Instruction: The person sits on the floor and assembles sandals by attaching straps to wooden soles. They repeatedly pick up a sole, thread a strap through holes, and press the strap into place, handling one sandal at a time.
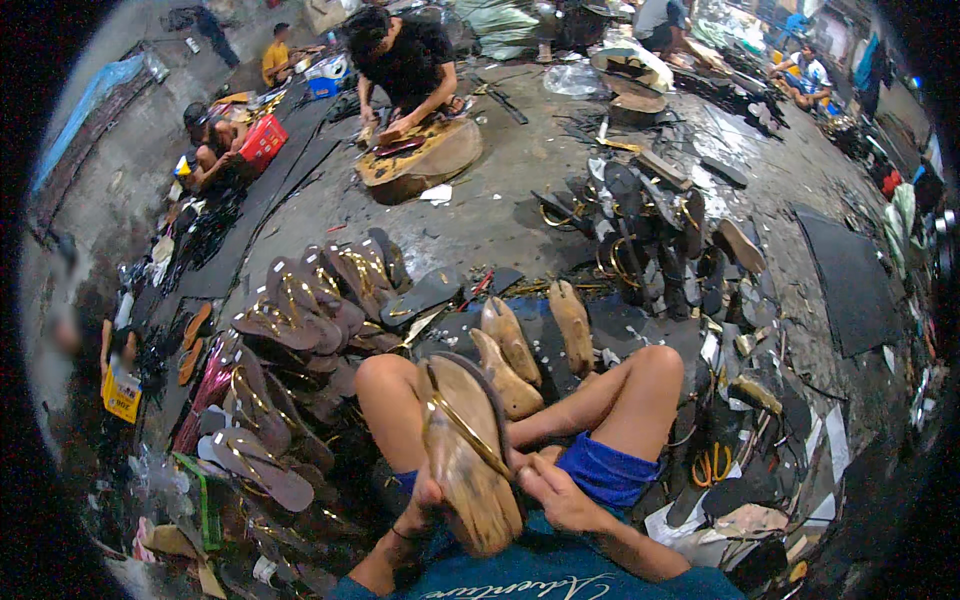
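Floor-level sandal-making workshop: people are sitting on the stained concrete floor (500, 215), rows of brown gold-strapped sandals (300, 310), wooden foot-shaped lasts (510, 340), black rubber sheets (850, 280) and offcuts lying around.

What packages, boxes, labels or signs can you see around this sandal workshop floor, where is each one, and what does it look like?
Yellow packet: far left edge, flat, rectangular, dark print.
Red crate: upper left beside a seated person, boxy plastic.
Blue box: top, left of the person bent over the wooden block, small.
Green carton: lower left among sandals, narrow, green with red.
No screens or signs visible.
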`<state>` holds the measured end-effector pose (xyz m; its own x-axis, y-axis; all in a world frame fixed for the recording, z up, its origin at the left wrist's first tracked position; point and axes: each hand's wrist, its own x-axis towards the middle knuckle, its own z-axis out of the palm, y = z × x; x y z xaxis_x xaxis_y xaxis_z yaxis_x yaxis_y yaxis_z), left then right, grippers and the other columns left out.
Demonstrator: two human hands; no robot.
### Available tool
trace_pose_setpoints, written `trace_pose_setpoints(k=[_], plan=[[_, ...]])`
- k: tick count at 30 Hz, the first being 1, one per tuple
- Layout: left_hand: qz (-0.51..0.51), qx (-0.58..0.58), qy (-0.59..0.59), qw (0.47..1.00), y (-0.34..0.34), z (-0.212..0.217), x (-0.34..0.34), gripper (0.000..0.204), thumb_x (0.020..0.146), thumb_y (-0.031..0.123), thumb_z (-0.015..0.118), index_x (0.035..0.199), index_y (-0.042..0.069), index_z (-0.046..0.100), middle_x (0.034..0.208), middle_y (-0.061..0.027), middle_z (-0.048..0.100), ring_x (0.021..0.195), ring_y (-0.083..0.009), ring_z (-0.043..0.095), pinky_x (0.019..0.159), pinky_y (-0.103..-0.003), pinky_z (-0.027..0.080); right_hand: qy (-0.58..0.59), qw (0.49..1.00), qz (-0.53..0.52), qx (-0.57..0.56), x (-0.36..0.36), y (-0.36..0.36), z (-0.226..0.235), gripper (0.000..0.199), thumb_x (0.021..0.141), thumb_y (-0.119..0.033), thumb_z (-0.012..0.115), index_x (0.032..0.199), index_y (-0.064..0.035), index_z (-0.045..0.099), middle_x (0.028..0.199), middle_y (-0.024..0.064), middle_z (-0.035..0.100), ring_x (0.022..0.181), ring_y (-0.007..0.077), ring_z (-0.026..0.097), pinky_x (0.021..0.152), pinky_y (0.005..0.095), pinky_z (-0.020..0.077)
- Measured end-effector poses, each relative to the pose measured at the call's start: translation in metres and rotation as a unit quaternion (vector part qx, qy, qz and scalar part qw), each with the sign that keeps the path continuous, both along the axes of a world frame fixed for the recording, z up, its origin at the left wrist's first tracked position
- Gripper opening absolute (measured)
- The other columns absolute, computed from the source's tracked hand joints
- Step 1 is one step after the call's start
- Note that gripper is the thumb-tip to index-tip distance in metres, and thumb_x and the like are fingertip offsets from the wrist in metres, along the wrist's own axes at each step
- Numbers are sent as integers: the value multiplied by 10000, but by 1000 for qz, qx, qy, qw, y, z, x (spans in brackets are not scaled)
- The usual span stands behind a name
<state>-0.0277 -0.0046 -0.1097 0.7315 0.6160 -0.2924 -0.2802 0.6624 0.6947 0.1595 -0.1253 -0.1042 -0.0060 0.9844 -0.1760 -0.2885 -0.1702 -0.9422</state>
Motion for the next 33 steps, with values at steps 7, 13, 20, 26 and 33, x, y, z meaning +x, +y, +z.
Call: trace_pose_setpoints(k=[7, 13, 20, 26, 33], plan=[[-19, -37, -7, 999, -26, 11, -22, 1177, 641, 523, 836, 1446, 32, 131, 1337, -167, 420, 1199, -269, 484, 975, -375, 450, 169, 981, -54, -80, -31, -22, 3, 345, 1034, -336, 412, 1090, -39, 578, 989, -1, 574, 886, 85, 500, 821, 289, 431], [-37, -29, -5, 999, -29, 22, -23, 1215, 628, 525, 848, 1450, 28, 103, 1343, -176, 411, 1205, -273, 477, 980, -377, 445, 181, 974, 83, -109, -15, -40, -26, 346, 1024, -337, 421, 1087, -46, 598, 969, -6, 611, 867, 90, 545, 800, 312, 461], [74, 112, 57, 989, 6, 23, 37, 1260, 612, 527, 862, 1454, 23, 71, 1349, -187, 400, 1213, -278, 468, 986, -378, 440, 67, 975, -194, -81, -3, 21, -3, 616, 904, -382, 637, 1339, 4, 432, 1256, 146, 543, 1197, 251, 504, 993, 364, 439], [113, 317, 188, 923, 14, 32, 69, 1340, 589, 501, 886, 1465, 12, -2, 1361, -205, 385, 1239, -290, 447, 1013, -383, 419, -325, 931, -115, 119, 11, 11, 9, 917, 694, -380, 812, 1371, 45, 362, 1300, 200, 504, 1245, 303, 485, 1045, 382, 367], [-19, 547, 262, 795, -1, 72, 71, 878, 745, 390, 796, 1374, -34, 353, 1221, -184, 557, 1107, -328, 528, 980, -425, 413, 200, 978, -67, -10, 20, 11, 34, 1278, 577, -430, 856, 1510, -29, 80, 1501, 190, 283, 1378, 320, 314, 1131, 435, 263]])
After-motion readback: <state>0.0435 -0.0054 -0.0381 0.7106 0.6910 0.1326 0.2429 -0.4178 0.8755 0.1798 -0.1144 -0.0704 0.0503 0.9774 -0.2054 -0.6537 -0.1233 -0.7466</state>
